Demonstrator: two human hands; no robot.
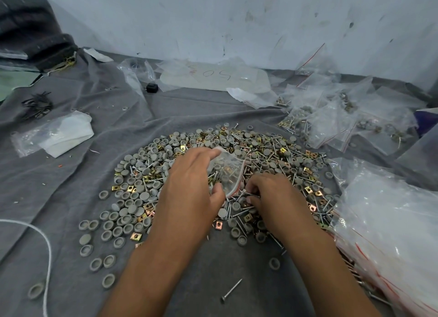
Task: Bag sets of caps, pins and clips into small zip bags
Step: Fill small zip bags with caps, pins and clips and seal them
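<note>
Left hand (192, 181) pinching, right hand (272, 196) curled, palms down.

The left hand (189, 181) held a small zip bag (228, 172) over the pile (142, 181), thumb and fingers pinching its edges; the bag already had pins and a clip inside. Just beside the bag's red-lined mouth, the right hand (272, 196) pinched a few pins (248, 194) in its curled fingers. Grey caps, gold clips and pins lay heaped together on a grey cloth (71, 186) covering the surface. Filled bags (331, 122) sat at the far right, a stack of empty bags (391, 222) at the near right. One pin (231, 290) lay alone near the forearms, a white cord (47, 245) at left.
</note>
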